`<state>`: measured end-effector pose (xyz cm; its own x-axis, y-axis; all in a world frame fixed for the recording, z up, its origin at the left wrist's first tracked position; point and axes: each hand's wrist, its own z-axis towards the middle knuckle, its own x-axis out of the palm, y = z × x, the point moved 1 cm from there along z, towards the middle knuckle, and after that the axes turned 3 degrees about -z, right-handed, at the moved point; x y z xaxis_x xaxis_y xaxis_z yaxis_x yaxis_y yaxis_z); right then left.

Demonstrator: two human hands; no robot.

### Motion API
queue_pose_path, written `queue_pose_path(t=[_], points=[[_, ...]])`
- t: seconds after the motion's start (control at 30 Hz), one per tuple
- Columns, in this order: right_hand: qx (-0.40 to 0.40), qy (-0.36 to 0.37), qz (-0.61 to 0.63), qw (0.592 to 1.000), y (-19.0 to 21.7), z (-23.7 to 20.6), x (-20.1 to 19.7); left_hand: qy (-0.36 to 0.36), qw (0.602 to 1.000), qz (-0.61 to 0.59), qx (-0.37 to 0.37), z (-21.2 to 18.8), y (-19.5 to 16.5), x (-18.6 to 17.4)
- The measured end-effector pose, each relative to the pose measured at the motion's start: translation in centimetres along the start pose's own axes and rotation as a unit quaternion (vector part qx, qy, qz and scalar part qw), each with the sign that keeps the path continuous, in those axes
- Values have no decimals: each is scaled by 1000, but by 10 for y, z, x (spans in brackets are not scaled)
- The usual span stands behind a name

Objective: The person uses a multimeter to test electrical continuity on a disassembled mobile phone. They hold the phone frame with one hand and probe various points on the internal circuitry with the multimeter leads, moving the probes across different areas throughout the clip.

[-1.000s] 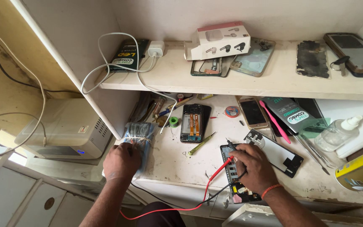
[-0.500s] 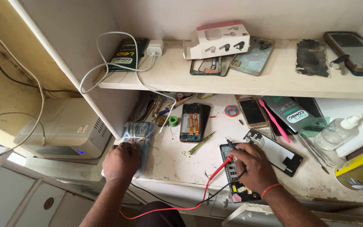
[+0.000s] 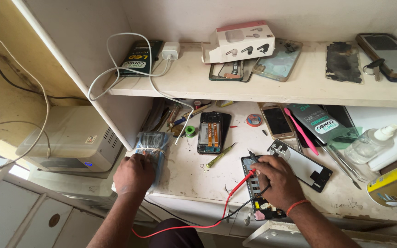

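My left hand rests on a blue plastic pouch of small tools at the left edge of the white work surface. My right hand holds red and black test probes with their tips on an opened phone body lying near the front edge. Red and black leads run down from the probes toward my lap. A black phone frame lies just right of my right hand.
Another opened phone with orange flex cables lies in the middle, a green-handled screwdriver beside it. A gold phone, pink tool, clear bottle and yellow can sit right. The shelf above holds a box, charger and phone parts.
Almost nothing differs. My right hand has shifted the probe tips slightly on the opened phone; my left hand stays on the blue pouch.
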<state>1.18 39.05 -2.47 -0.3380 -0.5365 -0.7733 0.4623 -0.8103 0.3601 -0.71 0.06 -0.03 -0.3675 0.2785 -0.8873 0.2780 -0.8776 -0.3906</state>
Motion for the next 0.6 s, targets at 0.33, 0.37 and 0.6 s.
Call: queue_pose_path(t=[0.33, 0.37, 0.6], points=[[-11, -8, 1, 1000, -1, -3, -1, 14, 1000, 8, 1, -2, 2, 6], [-12, -8, 3, 1000, -2, -3, -2, 14, 1000, 7, -1, -2, 1, 6], [-5, -1, -3, 1000, -6, -2, -3, 19, 1000, -6, -9, -1, -3, 6]])
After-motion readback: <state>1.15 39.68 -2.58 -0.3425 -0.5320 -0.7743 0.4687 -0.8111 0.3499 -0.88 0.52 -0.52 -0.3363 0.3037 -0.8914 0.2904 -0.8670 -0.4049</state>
